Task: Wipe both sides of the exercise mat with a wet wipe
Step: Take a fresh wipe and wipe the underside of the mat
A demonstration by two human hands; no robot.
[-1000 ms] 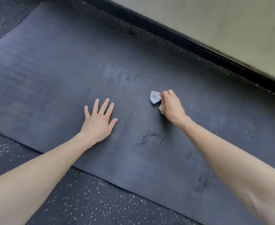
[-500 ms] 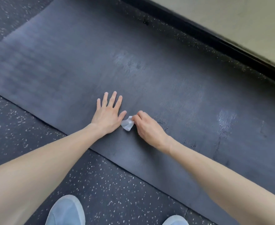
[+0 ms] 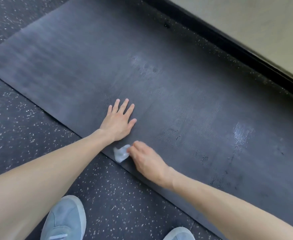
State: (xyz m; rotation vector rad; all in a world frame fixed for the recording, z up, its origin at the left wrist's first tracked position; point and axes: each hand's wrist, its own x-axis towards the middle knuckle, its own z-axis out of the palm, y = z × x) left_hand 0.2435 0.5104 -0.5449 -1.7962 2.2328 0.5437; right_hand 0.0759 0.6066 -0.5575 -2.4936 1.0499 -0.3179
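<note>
1. Mat [image 3: 177, 84] lies flat on the speckled floor [image 3: 21, 118], running from upper left to lower right of the frame, with one face up.
2. Left hand [image 3: 119, 121]: palm down on the mat at frame centre, fingers straight and spread, holding nothing. It looks like it's pinning the mat.
3. Right hand [image 3: 146, 159]: fingers curled, pinching a crumpled wipe [image 3: 120, 154]. The wipe touches the mat's near edge just below the left wrist, partly over the floor.
4. Wet evidence: a glossy patch [image 3: 242, 134] at mid right and a fainter sheen [image 3: 142, 64] above centre. The ribbing between them looks damp in streaks.
5. Judgement: the centre and right of the top face appear to be covered. The stroke in hand reads as the near-edge strip.
6. The left third of the mat, toward upper left, looks matte and dry, so it's likely unwiped or already dried. Can't tell which.
7. The lower-right end runs out of frame, so its status is unknown.
8. Underside is hidden. Nothing shows whether this is the first or second face.
9. Estimate: mid-way through the face that's up. If the other side is undone, what's left is the left section, a flip, then a full pass on that side.
10. The wipe is small and bunched, so it may run dry before the job is finished.
</note>
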